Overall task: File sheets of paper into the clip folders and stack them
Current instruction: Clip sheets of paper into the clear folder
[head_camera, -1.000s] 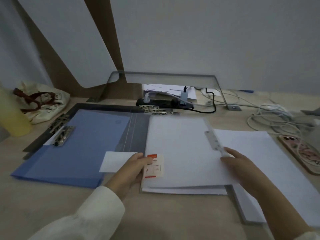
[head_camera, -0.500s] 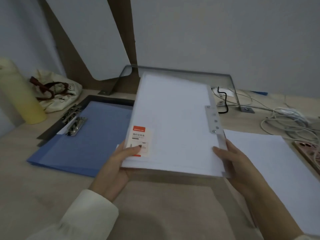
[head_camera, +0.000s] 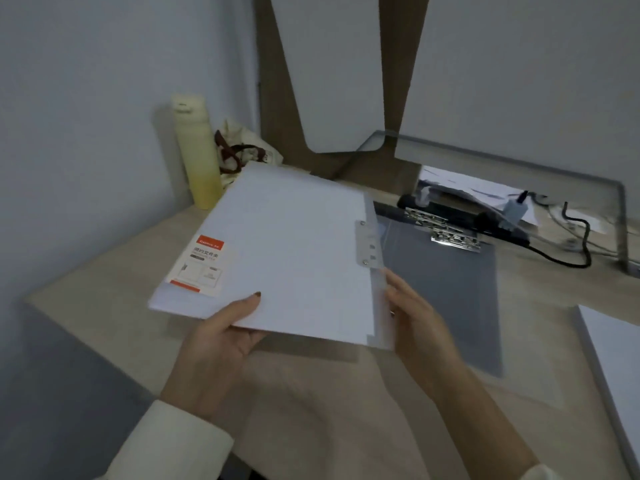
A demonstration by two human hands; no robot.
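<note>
A closed translucent white clip folder (head_camera: 287, 251) with paper inside and an orange-and-white label near its left edge hovers tilted above the left part of the desk. My left hand (head_camera: 225, 334) grips its near edge, thumb on top. My right hand (head_camera: 415, 317) holds its right spine edge, just below the metal clip strip (head_camera: 367, 244). An open grey clip folder (head_camera: 450, 289) lies flat on the desk behind my right hand, its metal clips (head_camera: 446, 230) at the far end. A stack of white sheets (head_camera: 613, 358) lies at the right edge. The blue folder is hidden.
A pale yellow bottle (head_camera: 195, 154) and a cloth bag (head_camera: 242, 154) stand at the back left by the wall. A black power strip (head_camera: 464, 216) with cables sits under a grey metal stand (head_camera: 519, 161) at the back right. The desk's left edge (head_camera: 86, 271) is close.
Both hands lifted the white folder off the desk and carried it left. My view turned left, so the blue folder is now covered and the grey open folder shows at the right.
</note>
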